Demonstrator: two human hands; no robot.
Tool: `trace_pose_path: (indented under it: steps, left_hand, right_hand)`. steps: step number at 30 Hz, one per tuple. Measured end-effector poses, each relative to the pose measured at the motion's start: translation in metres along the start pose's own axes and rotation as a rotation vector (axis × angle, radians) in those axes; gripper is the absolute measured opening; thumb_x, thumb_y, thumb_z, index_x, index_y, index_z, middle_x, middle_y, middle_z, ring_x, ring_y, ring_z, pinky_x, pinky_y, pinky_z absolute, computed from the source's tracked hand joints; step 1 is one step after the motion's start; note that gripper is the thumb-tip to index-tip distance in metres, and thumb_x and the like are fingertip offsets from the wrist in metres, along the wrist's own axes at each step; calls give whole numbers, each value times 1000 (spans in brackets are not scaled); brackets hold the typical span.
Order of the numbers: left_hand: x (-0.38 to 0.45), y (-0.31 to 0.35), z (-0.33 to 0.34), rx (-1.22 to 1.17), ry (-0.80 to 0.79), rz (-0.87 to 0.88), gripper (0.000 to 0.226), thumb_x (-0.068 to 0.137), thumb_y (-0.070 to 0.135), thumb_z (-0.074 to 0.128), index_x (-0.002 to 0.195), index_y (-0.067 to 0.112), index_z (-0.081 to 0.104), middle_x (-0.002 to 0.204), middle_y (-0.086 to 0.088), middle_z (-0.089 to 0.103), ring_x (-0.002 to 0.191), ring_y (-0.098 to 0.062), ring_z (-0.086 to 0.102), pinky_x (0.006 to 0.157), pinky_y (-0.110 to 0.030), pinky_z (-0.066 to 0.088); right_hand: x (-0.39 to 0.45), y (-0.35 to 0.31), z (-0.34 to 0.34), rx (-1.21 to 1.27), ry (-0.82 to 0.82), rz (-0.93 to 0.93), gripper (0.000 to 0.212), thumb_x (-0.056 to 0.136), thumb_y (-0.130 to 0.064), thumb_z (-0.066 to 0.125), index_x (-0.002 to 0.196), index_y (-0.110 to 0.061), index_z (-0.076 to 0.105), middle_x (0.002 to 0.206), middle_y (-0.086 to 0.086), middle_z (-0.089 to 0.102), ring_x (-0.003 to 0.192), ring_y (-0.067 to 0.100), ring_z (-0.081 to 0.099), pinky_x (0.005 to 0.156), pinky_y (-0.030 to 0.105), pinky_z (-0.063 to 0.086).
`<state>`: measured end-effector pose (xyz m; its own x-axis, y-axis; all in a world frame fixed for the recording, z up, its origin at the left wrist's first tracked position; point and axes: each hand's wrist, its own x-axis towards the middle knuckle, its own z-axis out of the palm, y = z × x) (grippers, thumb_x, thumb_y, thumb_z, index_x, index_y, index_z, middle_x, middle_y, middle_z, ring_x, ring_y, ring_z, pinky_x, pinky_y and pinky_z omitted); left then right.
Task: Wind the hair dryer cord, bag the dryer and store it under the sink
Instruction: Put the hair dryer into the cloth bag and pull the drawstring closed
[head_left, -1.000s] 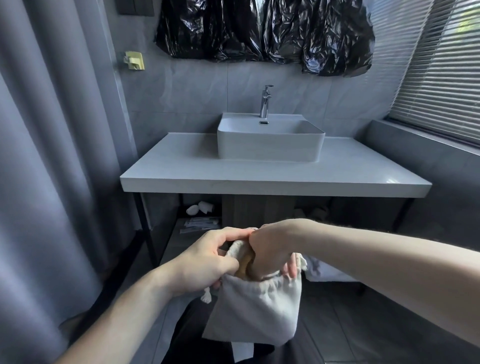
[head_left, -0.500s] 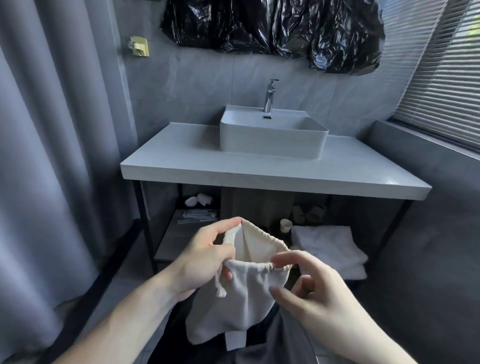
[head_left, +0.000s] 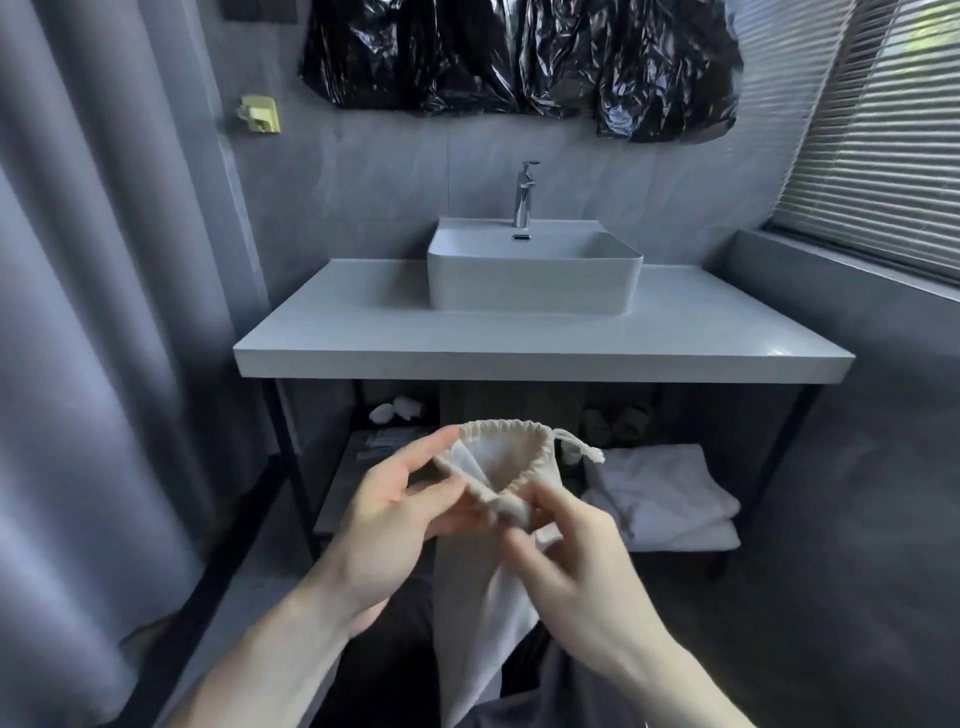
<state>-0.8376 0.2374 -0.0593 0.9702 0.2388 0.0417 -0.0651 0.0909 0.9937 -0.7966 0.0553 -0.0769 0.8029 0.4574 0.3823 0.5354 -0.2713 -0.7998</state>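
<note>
A cream drawstring bag (head_left: 483, 613) hangs in front of me with its mouth open and facing up. My left hand (head_left: 387, 512) pinches the left side of the rim. My right hand (head_left: 576, 566) grips the near edge of the rim; its fingers are blurred. A knotted drawstring end (head_left: 589, 451) sticks out to the right. The bag's body hangs long and limp. No hair dryer or cord shows. The white sink (head_left: 532, 273) sits on a grey counter (head_left: 540, 343), with an open shelf (head_left: 343, 499) below.
Folded white towels (head_left: 670, 499) lie on the lower shelf at the right, small packets and white rolls (head_left: 395, 410) at the left. Black frame legs (head_left: 291, 467) flank the shelf. A grey curtain (head_left: 93, 364) hangs on the left, window blinds (head_left: 878, 140) on the right.
My right hand came out of the bag, then took hold of the rim's near edge. The bag's mouth has been lifted and spread open, and it now hangs limp.
</note>
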Motion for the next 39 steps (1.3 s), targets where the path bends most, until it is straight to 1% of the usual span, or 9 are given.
trace_pose_path:
  steps: [6, 8, 11, 16, 20, 23, 26, 34, 39]
  left_hand:
    - [-5, 5, -26, 437, -7, 167, 46, 99, -6, 58, 101, 30, 86, 103, 9, 80, 91, -5, 68, 81, -15, 51]
    - [2, -1, -33, 623, 17, 221, 49, 92, -7, 61, 98, 37, 83, 98, 16, 70, 83, -6, 59, 76, -17, 48]
    - [11, -8, -40, 811, -25, 239, 49, 85, -2, 62, 104, 41, 75, 111, 28, 56, 102, 2, 56, 84, -13, 44]
    - [10, -18, -54, 808, -342, -37, 56, 68, 31, 58, 121, 48, 66, 142, 30, 56, 138, 11, 44, 117, -27, 37]
    - [12, -30, -54, 717, -498, -206, 53, 78, 24, 62, 124, 51, 64, 128, 23, 68, 117, 2, 62, 101, -25, 47]
    - [18, -42, -54, 796, -409, -163, 22, 86, 42, 67, 105, 34, 74, 95, 13, 73, 89, -4, 66, 90, -30, 49]
    - [21, -50, -52, 804, -268, -95, 26, 92, 42, 67, 81, 19, 69, 67, 9, 62, 64, -6, 59, 71, -34, 48]
    - [27, -25, -32, 403, 20, 48, 32, 99, 28, 67, 69, 18, 66, 61, -1, 59, 60, -13, 58, 52, -27, 45]
    - [24, -14, -30, 282, 45, 103, 35, 102, 24, 66, 68, 15, 64, 58, 2, 52, 59, -16, 55, 50, -28, 43]
  right_hand:
    - [-11, 13, -21, 233, 33, 124, 26, 98, -3, 56, 74, -7, 47, 67, -4, 41, 66, 14, 33, 59, 32, 29]
    - [-11, 12, -22, 257, -5, 124, 19, 91, -9, 54, 75, -4, 46, 68, -1, 40, 68, 16, 33, 59, 32, 29]
    - [-11, 11, -22, 360, -19, 148, 20, 85, -8, 51, 76, 6, 40, 70, 6, 35, 68, 22, 27, 57, 33, 22]
    - [-13, 21, -26, 445, 24, 202, 22, 83, -7, 51, 72, 3, 35, 71, 19, 31, 71, 24, 24, 58, 32, 23]
    - [-13, 31, -34, 495, 32, 273, 28, 91, 2, 52, 70, -3, 33, 70, 13, 27, 67, 21, 23, 61, 40, 17]
    - [-13, 39, -39, 461, 55, 312, 36, 96, 14, 46, 69, -8, 36, 67, 7, 32, 64, 18, 28, 56, 32, 23]
    - [-13, 41, -41, 419, 89, 322, 32, 96, 16, 45, 72, -5, 40, 69, 9, 37, 63, 17, 33, 52, 20, 32]
    - [-2, 49, -59, 287, 177, 316, 22, 87, 19, 48, 82, -2, 52, 73, -4, 63, 70, 12, 53, 63, 20, 47]
    - [-4, 51, -61, 88, 212, 349, 31, 78, 12, 59, 77, -19, 65, 80, 20, 73, 65, 18, 52, 66, 33, 45]
